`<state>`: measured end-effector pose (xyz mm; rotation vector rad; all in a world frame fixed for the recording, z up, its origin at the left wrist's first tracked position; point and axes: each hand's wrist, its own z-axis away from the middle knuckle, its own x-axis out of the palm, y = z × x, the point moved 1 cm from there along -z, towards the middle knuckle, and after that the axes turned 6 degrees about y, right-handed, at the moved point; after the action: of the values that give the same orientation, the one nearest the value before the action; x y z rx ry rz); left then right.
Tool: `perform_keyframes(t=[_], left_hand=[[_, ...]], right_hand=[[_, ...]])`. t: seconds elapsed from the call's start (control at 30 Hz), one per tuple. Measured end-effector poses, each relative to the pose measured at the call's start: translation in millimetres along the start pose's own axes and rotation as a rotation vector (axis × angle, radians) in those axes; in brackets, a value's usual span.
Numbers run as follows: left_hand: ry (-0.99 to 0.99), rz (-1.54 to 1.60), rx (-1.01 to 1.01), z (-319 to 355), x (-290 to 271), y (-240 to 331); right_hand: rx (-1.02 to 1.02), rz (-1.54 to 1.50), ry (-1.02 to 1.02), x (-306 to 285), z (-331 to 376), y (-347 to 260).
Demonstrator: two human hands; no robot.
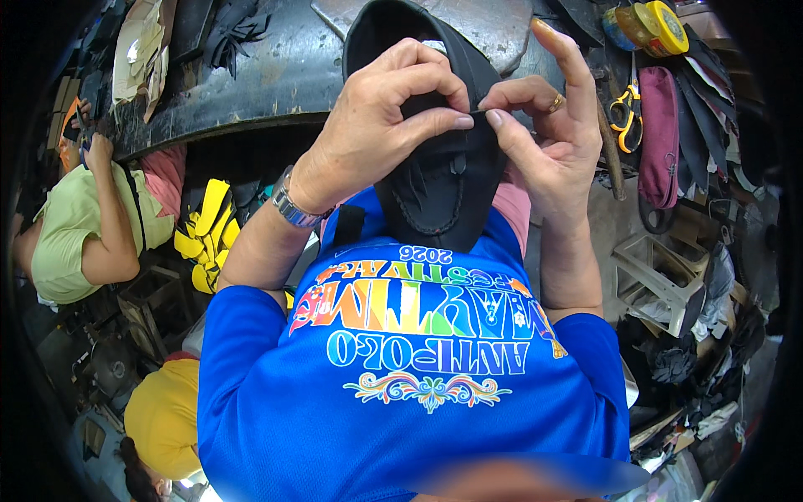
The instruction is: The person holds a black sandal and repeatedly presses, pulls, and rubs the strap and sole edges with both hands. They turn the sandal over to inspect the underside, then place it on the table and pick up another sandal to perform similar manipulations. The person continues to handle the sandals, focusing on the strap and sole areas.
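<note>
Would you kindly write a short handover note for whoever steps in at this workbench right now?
Left hand: fingers curled over the black shoe upper, thumb and forefinger pinching its edge.
Right hand: pinching the same edge from the other side, forefinger raised.
The upper is held upright in front of the dark workbench; orange-handled scissors hang at right.
Done: stitching shows along the upper.
Left: cannot tell.

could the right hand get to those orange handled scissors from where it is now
Probably yes. The scissors lie just to the right of the right hand, with nothing visible between them. But that hand is pinching the black shoe upper together with the left hand, so it would have to let go first.
</note>
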<state>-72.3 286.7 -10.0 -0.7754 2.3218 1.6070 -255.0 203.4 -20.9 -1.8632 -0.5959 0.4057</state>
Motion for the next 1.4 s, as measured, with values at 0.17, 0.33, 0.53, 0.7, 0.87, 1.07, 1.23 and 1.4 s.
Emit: perform_keyframes(t=[0.17, 0.33, 0.53, 0.7, 0.87, 1.07, 1.23, 1.4], left_hand=[[-0.004, 0.014, 0.004, 0, 0, -2], [-0.021, 0.01, -0.015, 0, 2, -2], [-0.031, 0.014, -0.008, 0, 1, -3], [-0.038, 0.063, -0.013, 1, 4, -3], [-0.041, 0.055, -0.014, 0, 2, -4], [-0.069, 0.039, -0.019, -1, -1, -4], [-0.062, 0.051, -0.005, -3, 1, -4], [-0.076, 0.026, -0.029, -3, 2, -3]], right_hand=[[0.002, 0.01, -0.029, -5, -3, 3], [0.003, -0.029, -0.049, -5, -1, 7], [0.067, -0.084, -0.101, -3, 0, 10], [0.107, -0.118, -0.149, -3, -2, 13], [0.101, -0.145, -0.024, -1, 3, 13], [0.04, -0.164, -0.047, -6, 3, 10], [0.057, -0.101, -0.058, -8, -2, 4], [-0.014, 0.077, -0.12, -10, -9, -4]])
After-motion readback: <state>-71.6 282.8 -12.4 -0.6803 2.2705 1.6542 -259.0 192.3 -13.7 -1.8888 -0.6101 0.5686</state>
